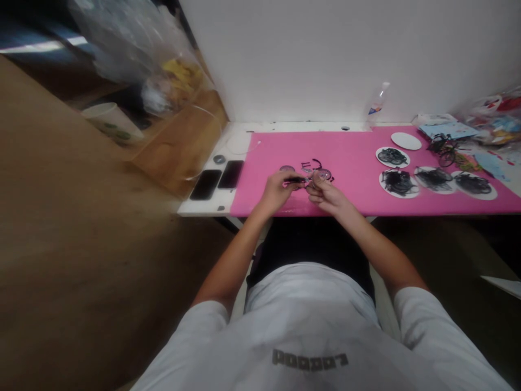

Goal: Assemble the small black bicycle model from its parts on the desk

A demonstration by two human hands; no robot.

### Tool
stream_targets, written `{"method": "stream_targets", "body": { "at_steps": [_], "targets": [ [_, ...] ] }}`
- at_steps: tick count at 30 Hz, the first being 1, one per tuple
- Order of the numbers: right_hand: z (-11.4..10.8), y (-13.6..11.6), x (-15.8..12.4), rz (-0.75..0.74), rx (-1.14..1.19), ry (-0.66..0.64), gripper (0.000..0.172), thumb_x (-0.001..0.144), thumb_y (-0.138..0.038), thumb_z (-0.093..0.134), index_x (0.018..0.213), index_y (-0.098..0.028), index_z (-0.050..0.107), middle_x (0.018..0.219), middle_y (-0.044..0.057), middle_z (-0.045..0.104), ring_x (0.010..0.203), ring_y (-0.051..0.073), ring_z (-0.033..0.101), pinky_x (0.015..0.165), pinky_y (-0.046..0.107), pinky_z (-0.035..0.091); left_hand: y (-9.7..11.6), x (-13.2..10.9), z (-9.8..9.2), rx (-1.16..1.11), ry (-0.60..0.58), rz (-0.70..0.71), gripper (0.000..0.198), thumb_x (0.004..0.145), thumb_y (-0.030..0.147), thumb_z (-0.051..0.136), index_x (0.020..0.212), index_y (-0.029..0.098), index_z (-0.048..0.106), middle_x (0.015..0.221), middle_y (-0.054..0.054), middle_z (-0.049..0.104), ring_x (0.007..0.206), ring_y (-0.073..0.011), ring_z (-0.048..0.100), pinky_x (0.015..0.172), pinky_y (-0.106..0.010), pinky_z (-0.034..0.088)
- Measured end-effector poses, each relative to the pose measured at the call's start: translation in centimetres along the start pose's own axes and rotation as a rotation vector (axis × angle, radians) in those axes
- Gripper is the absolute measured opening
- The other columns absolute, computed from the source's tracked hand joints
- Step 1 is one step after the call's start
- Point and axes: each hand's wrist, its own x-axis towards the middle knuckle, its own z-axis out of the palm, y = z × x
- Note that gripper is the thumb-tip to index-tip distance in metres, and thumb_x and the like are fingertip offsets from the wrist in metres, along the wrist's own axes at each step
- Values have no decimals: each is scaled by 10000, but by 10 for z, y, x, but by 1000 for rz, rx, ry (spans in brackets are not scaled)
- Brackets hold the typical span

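Note:
Over the pink mat (268, 149), both hands are close together at the table's front edge. My left hand (277, 190) is closed on a small black model bicycle part (296, 180). Right beside it, my right hand (325, 195) is closed in a pinch near that part's end; fingers hide what exactly it grips. A small spoked wheel (324, 174) lies just past the right fingers, and another wheel (287, 168) is partly covered by my left hand. Beyond the fingers are a curved black piece (317, 163) and tiny dark pieces (305, 164).
To the right, white plates (406, 141) stand on the mat, several bearing black parts (399, 182). Behind them is a small dark model bicycle (445, 149). Two phones (205, 184) lie at the left. A clear bottle (378, 100) stands by the wall; plastic bags (496, 117) crowd the far right.

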Motion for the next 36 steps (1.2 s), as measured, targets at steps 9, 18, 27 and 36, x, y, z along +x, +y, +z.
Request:
{"method": "stream_targets", "body": {
  "at_steps": [9, 18, 27, 36],
  "targets": [
    [3, 0, -2, 12, -39, 51, 611, 731, -550, 1050, 828, -217, 547, 639, -129, 308, 529, 42, 140, 457, 194, 108, -1, 3, -3, -106, -34, -49, 127, 906, 228, 841, 1028, 197, 857, 940, -56, 808, 830, -180, 787, 790, -317, 669],
    [-9, -9, 1, -88, -159, 1, 611, 719, -621, 1030, 832, -217, 585, 631, -137, 265, 542, 44, 109, 462, 210, 99, 1, 2, -3, -59, -58, -17, 304, 951, 234, 835, 1223, 213, 700, 1224, -104, 799, 1162, -241, 793, 981, -389, 671],
    [-12, -14, 1, -179, -285, 20, 566, 773, -672, 970, 938, -190, 724, 591, -136, 255, 524, 48, 124, 473, 248, 94, 7, 2, -7, 191, 24, 133, 193, 999, 333, 829, 1142, 210, 784, 1144, -107, 822, 1095, -247, 777, 991, -411, 611],
    [-12, -15, 1, -177, -290, -42, 644, 729, -702, 993, 784, -208, 585, 592, -131, 277, 511, 25, 165, 477, 219, 132, 10, 2, -11, 392, 67, 282, 197, 1036, 409, 790, 1145, 251, 833, 1127, -85, 870, 1058, -278, 805, 1027, -475, 550]
  ]
}}
